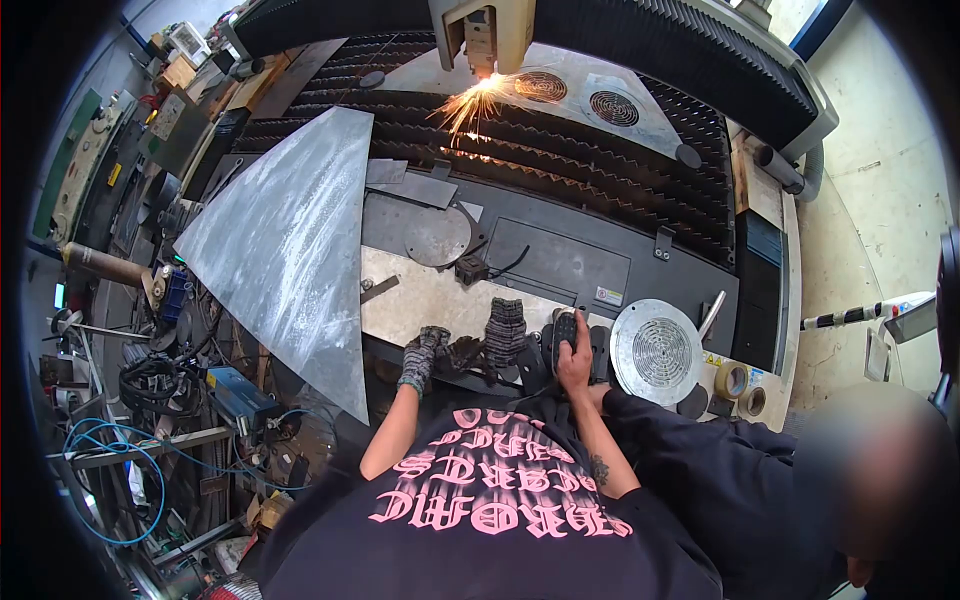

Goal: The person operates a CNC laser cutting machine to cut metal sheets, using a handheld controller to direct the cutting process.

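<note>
Clamping a black handheld controller (566, 326), the right hand (576, 362) wraps its fingers around it; the gloved left hand (425, 353) rests at the metal plate (430, 297), grip unclear.

Left hand (420, 352): covered by a knit work glove (416, 362), mottled grey and black, with a ribbed cuff that ends at the wrist. Behind the cuff the arm is bare up to the shirt.

Right hand (572, 358): bare. Up the forearm from this hand sits a small dark tattoo (598, 468), too small to make out the design.

Torso: black short-sleeved T-shirt (480, 565), loose fit. Behind both hands, between the arms, is a chest print (490, 482) of several rows of pink blackletter lettering with paler edges. It is seen upside down and warped by the lens, and the words are not legible.
</note>
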Available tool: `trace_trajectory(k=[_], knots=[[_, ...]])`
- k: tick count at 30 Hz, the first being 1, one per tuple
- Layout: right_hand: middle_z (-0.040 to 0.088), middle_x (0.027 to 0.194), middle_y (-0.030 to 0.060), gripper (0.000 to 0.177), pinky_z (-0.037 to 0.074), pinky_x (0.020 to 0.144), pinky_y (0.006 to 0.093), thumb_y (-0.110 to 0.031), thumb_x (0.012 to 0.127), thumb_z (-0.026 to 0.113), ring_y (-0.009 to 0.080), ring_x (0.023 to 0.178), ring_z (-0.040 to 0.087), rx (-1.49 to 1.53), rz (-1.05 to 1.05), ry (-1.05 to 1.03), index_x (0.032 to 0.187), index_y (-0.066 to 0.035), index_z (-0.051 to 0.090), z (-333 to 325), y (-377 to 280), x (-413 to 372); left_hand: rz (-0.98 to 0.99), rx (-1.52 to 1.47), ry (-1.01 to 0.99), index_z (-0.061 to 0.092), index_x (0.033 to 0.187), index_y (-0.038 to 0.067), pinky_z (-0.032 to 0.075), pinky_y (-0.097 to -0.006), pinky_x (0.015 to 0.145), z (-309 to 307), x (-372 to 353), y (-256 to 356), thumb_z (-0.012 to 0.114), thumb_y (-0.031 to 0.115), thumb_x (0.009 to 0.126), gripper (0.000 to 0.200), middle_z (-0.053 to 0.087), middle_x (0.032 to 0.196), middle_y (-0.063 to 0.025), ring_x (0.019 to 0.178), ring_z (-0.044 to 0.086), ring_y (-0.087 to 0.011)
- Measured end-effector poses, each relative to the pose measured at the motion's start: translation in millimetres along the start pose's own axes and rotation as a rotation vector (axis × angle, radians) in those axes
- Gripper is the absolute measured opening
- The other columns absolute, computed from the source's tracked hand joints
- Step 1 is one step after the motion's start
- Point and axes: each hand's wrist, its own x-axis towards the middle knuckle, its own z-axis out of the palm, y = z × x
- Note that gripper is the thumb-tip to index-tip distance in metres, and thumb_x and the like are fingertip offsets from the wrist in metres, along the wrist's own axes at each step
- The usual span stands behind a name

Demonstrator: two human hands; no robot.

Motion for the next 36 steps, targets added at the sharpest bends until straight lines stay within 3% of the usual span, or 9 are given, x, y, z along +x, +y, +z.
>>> trace_trajectory(k=[7,13,16,22,25,28,34,36], knots=[[0.048,0.139,0.0209,0.062,0.033,0.11,0.0355,-0.001,0.08,0.044,0.0315,0.13,0.047,-0.008,-0.02,0.007,0.141,0.001,0.04,-0.4,-2.7,1.0,0.024,0.082,0.021,0.07,0.103,0.011,0.047,-0.0289,0.067,-7.5,17.2,-21.6,0.054,0.041,0.096,0.035,0.069,0.088,-0.0028,0.075,0.06,-0.0135],[0.049,0.138,0.021,0.061,0.033,0.11,0.0355,-0.001,0.08,0.044,0.0315,0.13,0.047,-0.012,-0.023,0.009,0.141,0.002,0.04,-0.1,-2.9,1.3,-0.025,0.049,-0.002,0.068,0.107,0.009,0.049,-0.0329,0.071,0.6,-0.7,2.7,0.051,0.044,0.096,0.04,0.07,0.093,-0.007,0.081,0.063,-0.0179],[0.049,0.138,0.0211,0.061,0.033,0.11,0.0355,-0.001,0.08,0.044,0.0315,0.13,0.047,-0.022,-0.011,0.005,0.141,0.002,0.04,-0.3,-2.6,1.5,0.025,0.258,0.038,0.067,0.109,0.009,0.051,-0.0352,0.071,-3.5,8.4,-5.0,0.049,0.047,0.096,0.044,0.07,0.095,-0.0098,0.083,0.064,-0.0209],[0.048,0.139,0.0211,0.061,0.032,0.11,0.0354,-0.002,0.08,0.044,0.0314,0.131,0.046,-0.012,-0.023,0.005,0.141,0.001,0.04,-0.5,-2.8,1.7,0.0,0.293,0.037,0.066,0.113,0.008,0.05,-0.0362,0.077,5.3,-10.5,19.8,0.046,0.047,0.096,0.047,0.07,0.101,-0.0135,0.088,0.066,-0.0243],[0.048,0.139,0.0211,0.061,0.032,0.11,0.0353,-0.002,0.08,0.044,0.0315,0.131,0.046,-0.018,-0.025,0.008,0.141,0.002,0.04,-0.7,-4.0,1.5,0.104,0.313,0.025,0.067,0.111,0.008,0.05,-0.0364,0.079,-13.8,29.9,-33.6,0.045,0.046,0.097,0.046,0.07,0.102,-0.0147,0.089,0.066,-0.0256],[0.049,0.138,0.0211,0.061,0.032,0.11,0.0353,-0.002,0.08,0.044,0.0315,0.131,0.046,-0.015,-0.024,0.005,0.141,0.002,0.04,-1.0,-3.9,1.3,0.051,0.309,0.001,0.067,0.11,0.008,0.049,-0.0387,0.08,-15.0,30.0,-32.8,0.044,0.046,0.097,0.047,0.069,0.102,-0.0165,0.092,0.065,-0.0286],[0.049,0.138,0.0209,0.06,0.032,0.11,0.0353,-0.002,0.081,0.044,0.0311,0.13,0.046,0.003,-0.012,0.002,0.141,0.002,0.04,-0.3,-0.7,1.3,0.109,0.303,0.04,0.068,0.107,0.006,0.049,-0.035,0.076,-15.4,32.5,-37.9,0.05,0.042,0.097,0.042,0.071,0.095,-0.0105,0.085,0.064,-0.0222],[0.049,0.138,0.0207,0.06,0.033,0.11,0.0353,-0.002,0.081,0.044,0.0309,0.13,0.046,-0.008,-0.021,0.007,0.141,0.002,0.04,-0.7,-0.1,1.1,0.066,0.197,0.011,0.069,0.105,0.006,0.048,-0.033,0.074,-5.3,11.9,-12.0,0.051,0.041,0.097,0.039,0.071,0.093,-0.0078,0.082,0.063,-0.0189]])
